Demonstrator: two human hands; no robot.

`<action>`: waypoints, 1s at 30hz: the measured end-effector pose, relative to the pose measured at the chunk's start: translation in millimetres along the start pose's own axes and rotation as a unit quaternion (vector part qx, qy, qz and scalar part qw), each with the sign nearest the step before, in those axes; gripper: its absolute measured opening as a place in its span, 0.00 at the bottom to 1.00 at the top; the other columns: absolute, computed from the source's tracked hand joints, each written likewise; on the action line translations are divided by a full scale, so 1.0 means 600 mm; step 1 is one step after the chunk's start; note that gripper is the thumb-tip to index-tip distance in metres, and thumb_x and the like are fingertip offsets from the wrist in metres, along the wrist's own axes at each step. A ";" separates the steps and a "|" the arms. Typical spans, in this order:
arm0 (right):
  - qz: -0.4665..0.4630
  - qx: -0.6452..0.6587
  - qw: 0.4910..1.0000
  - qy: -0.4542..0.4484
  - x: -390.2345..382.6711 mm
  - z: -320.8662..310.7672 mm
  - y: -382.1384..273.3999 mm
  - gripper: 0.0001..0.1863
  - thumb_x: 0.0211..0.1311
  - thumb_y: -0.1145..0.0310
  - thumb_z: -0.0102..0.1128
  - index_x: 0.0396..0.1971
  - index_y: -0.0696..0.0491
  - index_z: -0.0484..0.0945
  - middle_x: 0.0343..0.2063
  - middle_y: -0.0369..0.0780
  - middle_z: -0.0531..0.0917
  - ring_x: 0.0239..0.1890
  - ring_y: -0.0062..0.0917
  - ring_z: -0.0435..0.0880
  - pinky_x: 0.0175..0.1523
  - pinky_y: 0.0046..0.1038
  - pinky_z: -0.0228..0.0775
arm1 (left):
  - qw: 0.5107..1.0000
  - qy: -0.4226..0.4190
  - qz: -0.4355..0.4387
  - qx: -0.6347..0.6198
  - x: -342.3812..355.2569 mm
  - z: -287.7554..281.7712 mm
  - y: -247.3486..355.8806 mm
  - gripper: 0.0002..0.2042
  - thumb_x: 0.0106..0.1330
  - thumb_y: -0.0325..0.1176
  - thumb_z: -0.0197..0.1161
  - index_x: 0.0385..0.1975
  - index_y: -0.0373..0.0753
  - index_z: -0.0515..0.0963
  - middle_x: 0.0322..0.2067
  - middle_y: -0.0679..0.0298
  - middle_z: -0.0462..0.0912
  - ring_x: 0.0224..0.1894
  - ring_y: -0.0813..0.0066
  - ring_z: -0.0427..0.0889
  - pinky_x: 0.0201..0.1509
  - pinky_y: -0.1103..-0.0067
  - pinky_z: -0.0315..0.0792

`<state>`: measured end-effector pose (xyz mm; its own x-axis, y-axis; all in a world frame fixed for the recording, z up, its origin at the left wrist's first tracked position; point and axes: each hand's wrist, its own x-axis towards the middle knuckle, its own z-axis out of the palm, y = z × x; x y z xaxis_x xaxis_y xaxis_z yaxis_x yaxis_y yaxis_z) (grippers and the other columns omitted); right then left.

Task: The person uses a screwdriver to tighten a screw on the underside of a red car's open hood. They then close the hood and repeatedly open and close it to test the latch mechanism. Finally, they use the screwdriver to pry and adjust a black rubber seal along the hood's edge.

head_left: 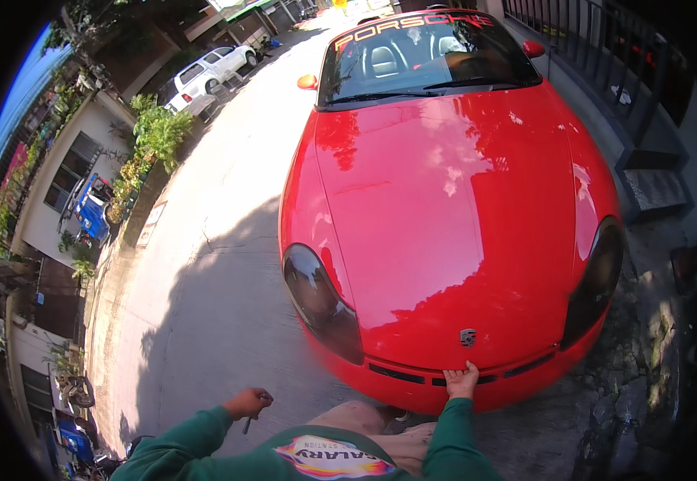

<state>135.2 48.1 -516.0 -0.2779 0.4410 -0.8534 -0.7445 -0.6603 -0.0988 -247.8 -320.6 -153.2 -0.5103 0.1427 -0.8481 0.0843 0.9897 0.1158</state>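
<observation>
A red sports car (413,208) stands nose toward me, its hood (445,264) down or nearly so. At the middle of the hood's front edge, below a small badge (467,337), my right hand (461,381) is palm up. Its fingers are hooked at the edge, their tips partly hidden, and the thumb rests against the red paint. My left hand (250,402) is low beside the car's nose, away from the bodywork. It is closed around a thin dark stick-like object (247,426), whose lower end sticks out; its exact kind is too small to make out.
Dark headlights (321,303) flank the hood, and narrow black slots (397,373) run along the bumper. A metal railing (605,64) and a step (655,189) stand close on the car's right side in view. Across the concrete road (228,264) are plants (160,132) and a white vehicle (214,70).
</observation>
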 end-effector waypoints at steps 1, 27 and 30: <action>0.048 -0.019 0.998 0.028 0.016 -0.006 0.003 0.43 0.64 0.53 0.61 0.76 0.53 0.57 0.77 0.52 0.59 0.78 0.53 0.60 0.81 0.59 0.46 | 1.000 0.001 0.002 0.012 0.008 -0.015 -0.007 0.15 0.72 0.38 0.66 0.54 0.39 0.85 0.37 0.59 0.87 0.30 0.69 0.85 0.35 0.68 0.85; -0.122 -0.385 0.910 -0.092 -0.283 0.362 0.025 0.26 0.68 0.59 0.58 0.59 0.62 0.78 0.58 0.49 0.83 0.58 0.41 0.81 0.61 0.43 0.78 | 0.859 0.100 0.503 0.008 -0.210 -0.056 0.387 0.18 0.71 0.33 0.58 0.59 0.36 0.76 0.34 0.48 0.86 0.40 0.46 0.86 0.48 0.57 0.76; -0.196 -0.445 0.859 -0.159 -0.331 0.502 -0.025 0.26 0.69 0.57 0.58 0.59 0.61 0.79 0.56 0.48 0.84 0.56 0.38 0.82 0.59 0.39 0.78 | 0.684 0.164 0.711 0.001 -0.377 -0.129 0.543 0.15 0.71 0.37 0.59 0.53 0.38 0.81 0.35 0.50 0.88 0.41 0.44 0.86 0.46 0.56 0.78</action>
<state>18.8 153.3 -190.9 -0.3690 0.7860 -0.4960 -0.0983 -0.5637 -0.8201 -171.3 -29.2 116.4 -0.0763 0.9562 0.2827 0.6963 -0.1518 0.7015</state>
